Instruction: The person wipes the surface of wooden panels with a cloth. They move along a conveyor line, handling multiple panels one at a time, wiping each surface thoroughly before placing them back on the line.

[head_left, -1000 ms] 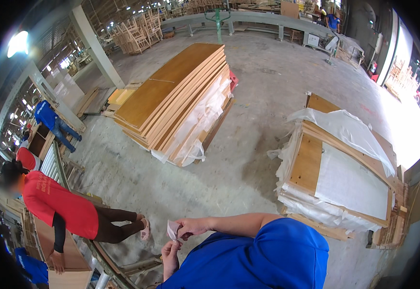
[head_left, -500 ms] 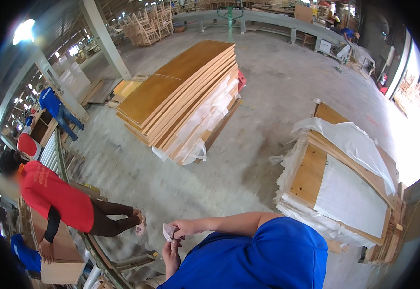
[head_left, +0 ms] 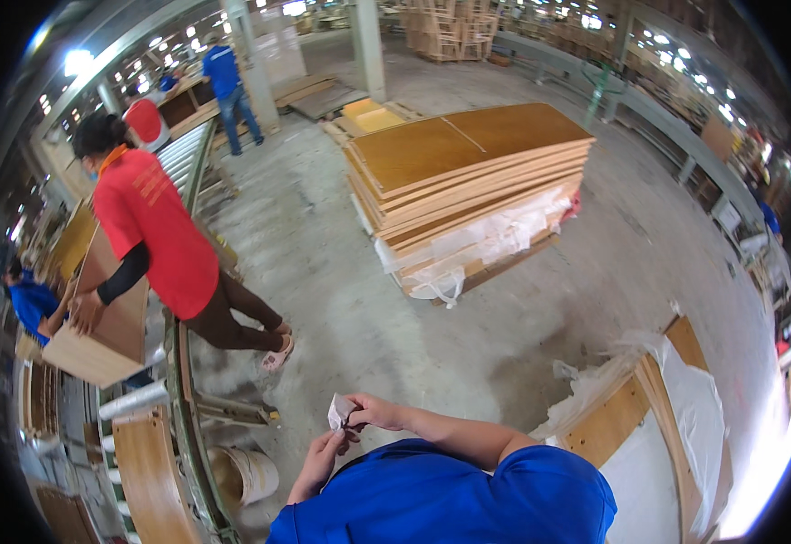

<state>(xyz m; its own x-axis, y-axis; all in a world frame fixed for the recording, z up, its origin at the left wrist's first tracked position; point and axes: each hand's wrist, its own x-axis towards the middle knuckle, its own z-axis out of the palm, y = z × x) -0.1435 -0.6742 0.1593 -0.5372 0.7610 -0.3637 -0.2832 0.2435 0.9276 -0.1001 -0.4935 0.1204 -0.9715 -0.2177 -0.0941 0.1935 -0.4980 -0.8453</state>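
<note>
You pinch a small white scrap of paper between your right hand and left hand, both closed on it at chest height, seemingly mid-peel or unfolding; next needs careful fingertip separation.

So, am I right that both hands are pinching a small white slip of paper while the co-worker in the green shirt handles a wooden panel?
Not quite: the head view shows the co-worker's shirt is red, not green. Both hands, left hand and right hand, do pinch the small white slip, and the co-worker handles a wooden panel.

Single head-worn fisheye view, steeply downward, close above the hands, wide over the workshop floor beyond
</note>
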